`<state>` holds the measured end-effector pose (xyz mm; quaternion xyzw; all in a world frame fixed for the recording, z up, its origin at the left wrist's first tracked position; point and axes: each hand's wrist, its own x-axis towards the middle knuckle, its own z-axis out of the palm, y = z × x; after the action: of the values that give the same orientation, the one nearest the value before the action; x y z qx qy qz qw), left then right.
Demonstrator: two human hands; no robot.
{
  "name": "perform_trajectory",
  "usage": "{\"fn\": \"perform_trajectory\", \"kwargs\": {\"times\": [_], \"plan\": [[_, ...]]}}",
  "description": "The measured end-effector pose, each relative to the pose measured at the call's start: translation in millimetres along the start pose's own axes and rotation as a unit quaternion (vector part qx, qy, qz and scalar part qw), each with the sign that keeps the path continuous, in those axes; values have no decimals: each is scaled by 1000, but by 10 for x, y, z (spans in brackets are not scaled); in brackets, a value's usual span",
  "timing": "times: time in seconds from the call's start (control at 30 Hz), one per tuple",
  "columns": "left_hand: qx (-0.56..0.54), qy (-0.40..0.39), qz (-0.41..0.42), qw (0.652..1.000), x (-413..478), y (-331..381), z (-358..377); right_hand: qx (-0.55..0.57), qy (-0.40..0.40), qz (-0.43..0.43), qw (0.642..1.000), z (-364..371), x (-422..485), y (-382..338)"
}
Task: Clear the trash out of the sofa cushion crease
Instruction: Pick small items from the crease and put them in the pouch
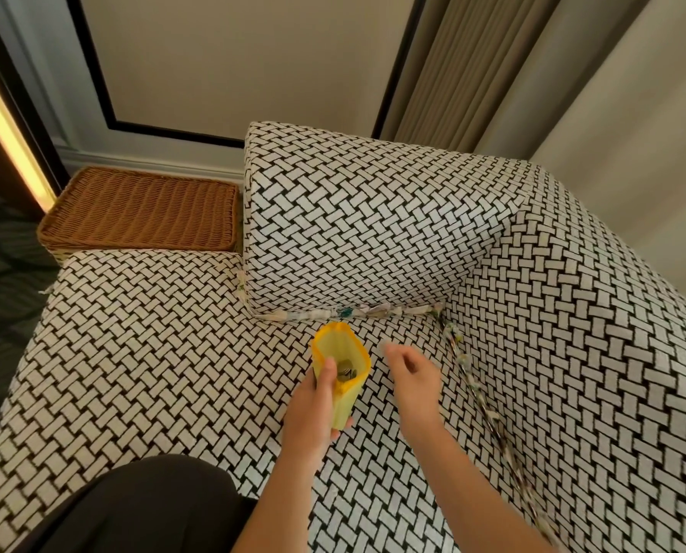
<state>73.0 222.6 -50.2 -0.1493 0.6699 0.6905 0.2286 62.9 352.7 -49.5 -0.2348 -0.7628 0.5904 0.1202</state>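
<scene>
My left hand (313,409) grips a yellow bag (343,373) by its side, mouth held open and tilted up, with some paper scraps lying at its bottom. My right hand (411,371) hovers just right of the bag above the seat, fingers loosely curled and blurred; I cannot tell whether it holds a scrap. Paper trash (357,312) fills the crease under the back cushion (365,221). More trash scraps (475,387) run along the right-hand crease down toward the lower right.
The sofa seat (154,353) has a black-and-white woven pattern. A brown wicker basket (142,209) stands behind the seat at the left, against the wall. A curtain (493,65) hangs behind the sofa. My dark-clothed knee (142,508) rests on the front of the seat.
</scene>
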Motion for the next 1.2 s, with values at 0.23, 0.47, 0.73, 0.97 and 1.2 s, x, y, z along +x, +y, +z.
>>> {"fn": "perform_trajectory", "kwargs": {"times": [0.23,0.47,0.73,0.97,1.2], "plan": [[-12,4,24,1000,-21,-6,11,9,-63,-125,990,65,-335,-566],[-32,-11,24,999,-54,19,5,-93,-14,-127,987,1,-98,-268],[-24,-10,22,999,-24,18,1,-447,118,-9,887,-197,563,342],[-36,-7,7,999,19,-1,6,-422,98,84,897,-149,1061,204],[-31,-9,7,999,114,-57,41,-394,54,122,909,-240,1311,94]]}}
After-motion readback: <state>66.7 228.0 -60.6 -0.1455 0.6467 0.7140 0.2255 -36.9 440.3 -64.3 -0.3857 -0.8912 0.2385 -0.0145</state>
